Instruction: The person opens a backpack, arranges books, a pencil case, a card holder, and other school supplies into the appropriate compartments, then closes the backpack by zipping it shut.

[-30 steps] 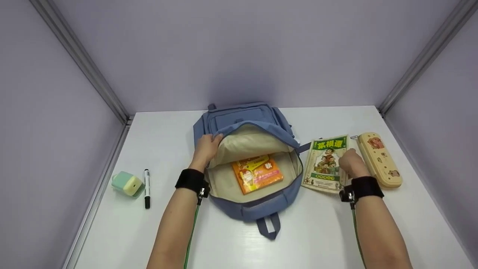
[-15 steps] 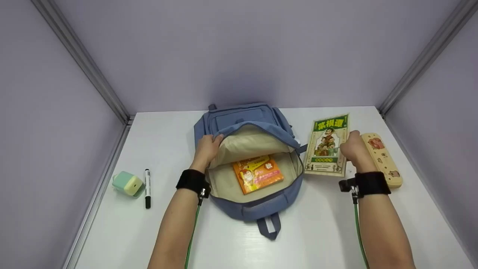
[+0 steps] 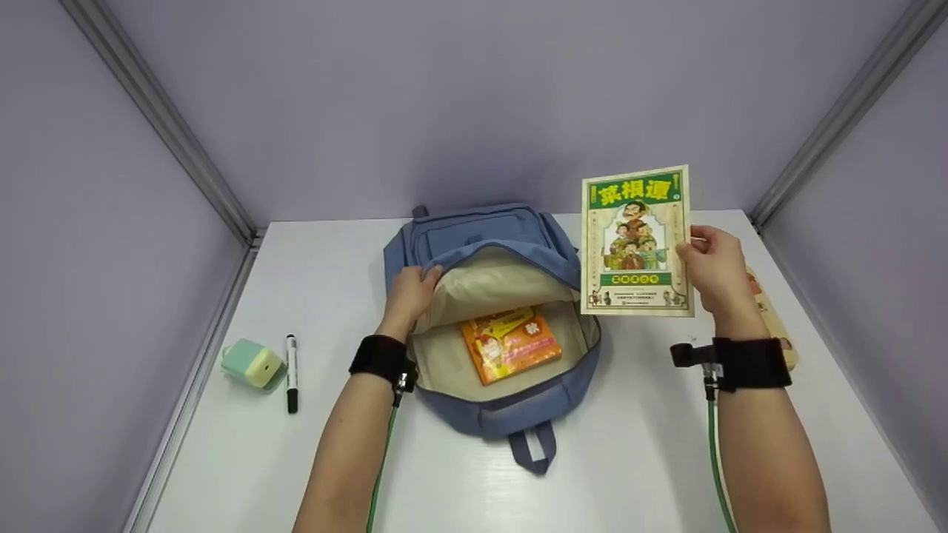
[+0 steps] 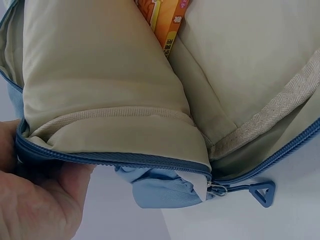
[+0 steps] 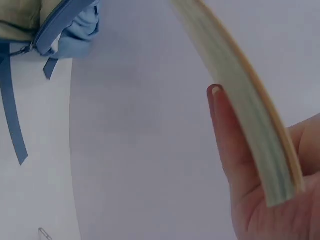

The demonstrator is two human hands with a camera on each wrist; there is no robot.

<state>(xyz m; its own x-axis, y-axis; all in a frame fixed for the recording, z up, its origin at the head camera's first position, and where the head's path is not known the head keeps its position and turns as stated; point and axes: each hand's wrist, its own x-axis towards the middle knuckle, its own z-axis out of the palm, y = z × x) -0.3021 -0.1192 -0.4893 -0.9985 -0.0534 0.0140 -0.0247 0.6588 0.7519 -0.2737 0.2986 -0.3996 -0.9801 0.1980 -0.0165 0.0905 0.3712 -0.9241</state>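
A blue backpack (image 3: 481, 222) lies unzipped on the white table, its cream lining showing. My left hand (image 3: 409, 296) pinches the edge of its upper flap and holds it raised; the left wrist view shows the thumb against the zipper edge (image 4: 115, 162). Inside lies an orange book (image 3: 511, 344). My right hand (image 3: 718, 266) grips a book (image 3: 635, 244) with a green and cream cover by its right edge, upright and lifted above the table, overlapping the backpack's right side in the head view. In the right wrist view the book's page edge (image 5: 245, 110) sits between thumb and fingers.
A yellow pencil case (image 3: 774, 318) lies at the right, partly hidden behind my right arm. On the left are a green and yellow box-shaped item (image 3: 253, 363) and a marker (image 3: 292, 374). Walls (image 3: 474, 96) enclose the table at the back and sides.
My right hand has raised the green and cream book off the table and brought it up and left toward the backpack. The left hand has stayed on the flap.
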